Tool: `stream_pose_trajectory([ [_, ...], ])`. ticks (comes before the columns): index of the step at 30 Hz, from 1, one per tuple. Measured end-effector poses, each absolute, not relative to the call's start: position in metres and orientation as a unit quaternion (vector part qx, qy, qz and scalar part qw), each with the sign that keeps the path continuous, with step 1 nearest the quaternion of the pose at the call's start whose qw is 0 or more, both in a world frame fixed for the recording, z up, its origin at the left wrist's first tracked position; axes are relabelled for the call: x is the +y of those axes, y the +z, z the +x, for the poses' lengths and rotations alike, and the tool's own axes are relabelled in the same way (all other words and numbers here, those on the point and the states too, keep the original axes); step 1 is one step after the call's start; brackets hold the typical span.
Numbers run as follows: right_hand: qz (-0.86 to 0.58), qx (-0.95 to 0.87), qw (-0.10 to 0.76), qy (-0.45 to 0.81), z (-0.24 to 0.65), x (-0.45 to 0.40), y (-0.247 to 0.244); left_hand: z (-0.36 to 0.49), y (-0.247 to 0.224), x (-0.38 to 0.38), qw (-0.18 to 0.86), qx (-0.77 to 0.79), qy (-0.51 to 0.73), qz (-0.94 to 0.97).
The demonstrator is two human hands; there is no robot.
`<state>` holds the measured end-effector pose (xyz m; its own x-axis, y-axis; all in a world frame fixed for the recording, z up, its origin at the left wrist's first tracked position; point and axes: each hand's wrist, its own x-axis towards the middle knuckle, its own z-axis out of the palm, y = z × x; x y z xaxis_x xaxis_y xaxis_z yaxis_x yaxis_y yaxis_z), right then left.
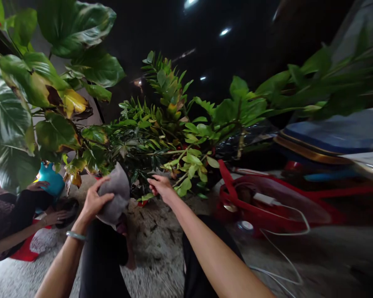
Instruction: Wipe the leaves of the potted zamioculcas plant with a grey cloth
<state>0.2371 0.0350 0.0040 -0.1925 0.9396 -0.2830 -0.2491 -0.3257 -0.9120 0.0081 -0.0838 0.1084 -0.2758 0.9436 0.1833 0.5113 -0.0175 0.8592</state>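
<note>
My left hand [95, 203], a bracelet on its wrist, is closed on a grey cloth [115, 192] that hangs in front of the plants. At the lower edge of the foliage, my right hand [162, 188] has its fingers curled and pressed together. Whatever lies in those fingers is hidden or too small to name. Around both hands grow potted plants with narrow glossy leaves [170, 136]; the closest leafy stem [189, 165] hangs beside my right hand.
On the right stands a red bag [267, 219] with a white charger [264, 199] and cable. A large-leaved plant [46, 82], partly yellowed, rises at the left. Below it another person's hand [54, 217] shows near a teal object [51, 180]. A blue padded item [326, 136] lies far right.
</note>
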Motion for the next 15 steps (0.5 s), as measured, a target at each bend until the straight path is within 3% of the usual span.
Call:
stream_pose_trajectory([
  [3,-0.459,-0.378,0.44,0.672,0.238,0.035,0.005,0.018,0.143,-0.069,0.071,0.637,0.568,0.516],
  [6,-0.463,-0.374,0.436,0.675,0.236,0.034,0.007,0.031,0.165,-0.034,0.009,0.598,0.6,0.532],
  [8,-0.464,-0.372,0.435,0.676,0.234,0.034,0.007,0.039,0.163,-0.015,0.058,0.59,0.568,0.572],
  [13,-0.446,-0.388,0.444,0.674,0.236,0.033,0.005,0.052,0.139,-0.031,0.358,0.552,0.298,0.692],
  [15,-0.442,-0.39,0.452,0.669,0.238,0.033,0.004,0.053,0.143,-0.047,0.416,0.52,0.255,0.702],
])
